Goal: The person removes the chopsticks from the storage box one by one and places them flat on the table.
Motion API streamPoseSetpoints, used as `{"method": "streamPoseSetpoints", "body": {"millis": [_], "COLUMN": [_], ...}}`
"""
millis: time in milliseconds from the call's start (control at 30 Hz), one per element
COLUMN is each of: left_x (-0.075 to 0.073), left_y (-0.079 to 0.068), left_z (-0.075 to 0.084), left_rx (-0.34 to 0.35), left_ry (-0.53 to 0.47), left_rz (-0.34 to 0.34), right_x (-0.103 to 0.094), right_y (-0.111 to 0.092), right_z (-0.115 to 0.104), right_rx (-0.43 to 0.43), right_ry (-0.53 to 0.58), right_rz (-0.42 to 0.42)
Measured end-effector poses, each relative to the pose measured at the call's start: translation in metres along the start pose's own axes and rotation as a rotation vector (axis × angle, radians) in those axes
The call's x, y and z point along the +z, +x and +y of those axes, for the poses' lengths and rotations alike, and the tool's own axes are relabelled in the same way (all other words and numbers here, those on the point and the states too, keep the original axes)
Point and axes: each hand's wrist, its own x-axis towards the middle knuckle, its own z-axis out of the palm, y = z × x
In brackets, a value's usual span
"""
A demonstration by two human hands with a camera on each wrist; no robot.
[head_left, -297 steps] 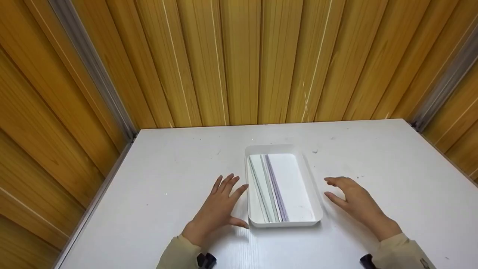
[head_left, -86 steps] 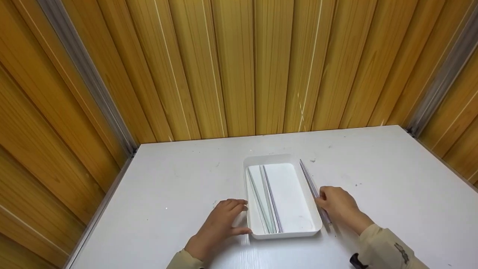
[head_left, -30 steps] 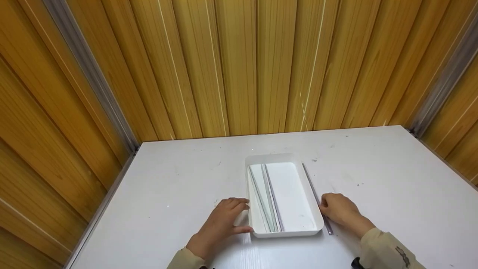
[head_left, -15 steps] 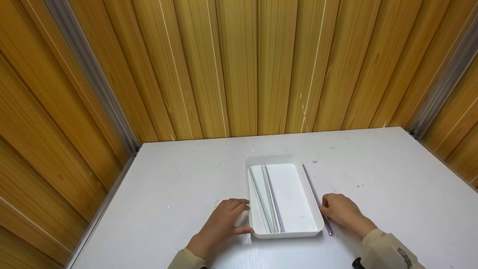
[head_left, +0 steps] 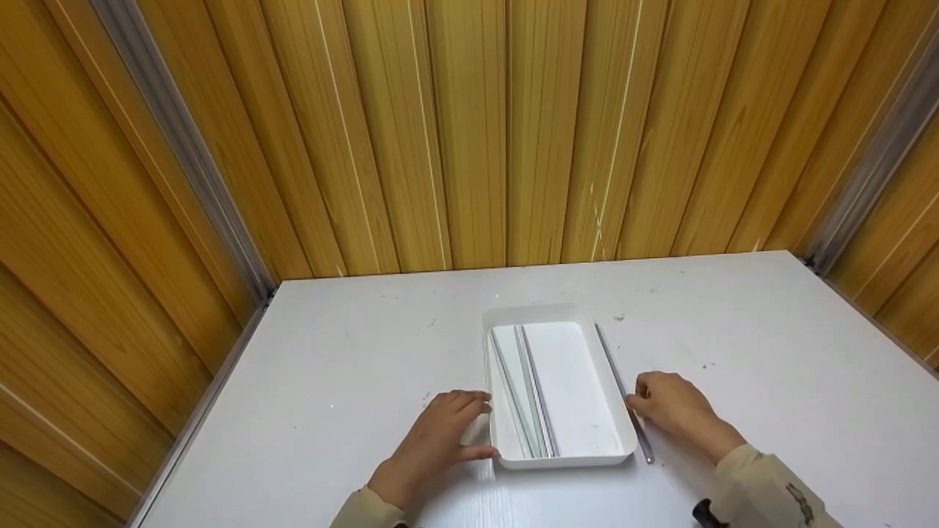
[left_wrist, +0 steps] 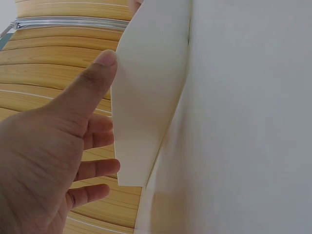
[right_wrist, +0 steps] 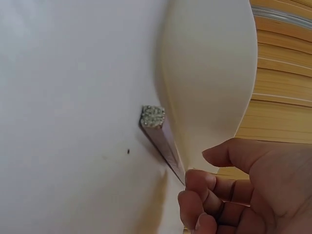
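Observation:
A white tray lies on the table with several pale green and purple chopsticks along its left side. My left hand rests against the tray's left wall, thumb at the near corner and fingers spread along the rim. Just outside the right wall lies a purple chopstick, its square, speckled end facing the right wrist camera. Beside it is my right hand, thumb apart from the loosely curled fingers. Those fingertips are right by the chopstick's side, with nothing held between thumb and fingers.
The white table carries small dark specks and scuffs. Behind it stands a wood-patterned panel wall, with similar panels on both sides and grey metal posts at the corners.
Earlier, the purple chopstick lay in the tray; my right hand then gripped it beside the right wall. Now it lies on the table and my thumb has come off it. My left hand moved against the tray.

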Motion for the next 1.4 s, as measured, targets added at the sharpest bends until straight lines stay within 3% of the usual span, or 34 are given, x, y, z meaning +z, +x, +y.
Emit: {"method": "streamPoseSetpoints", "body": {"millis": [267, 700, 1067, 1400], "left_x": [0.0, -0.003, -0.001, 0.0], "left_y": [0.001, 0.001, 0.002, 0.001], "left_z": [0.0, 0.001, 0.001, 0.0], "left_rx": [0.015, -0.043, -0.035, 0.006], "left_ry": [0.008, 0.001, -0.001, 0.005], "left_rz": [0.022, -0.048, -0.04, 0.007], "right_x": [-0.005, -0.007, -0.006, 0.001], "right_y": [-0.001, 0.002, 0.004, 0.005], "right_z": [-0.004, -0.015, -0.03, -0.045], "right_rx": [-0.025, -0.028, -0.073, -0.147], "right_ry": [0.049, 0.085, 0.095, 0.135], "right_rz": [0.006, 0.031, 0.064, 0.087]}}
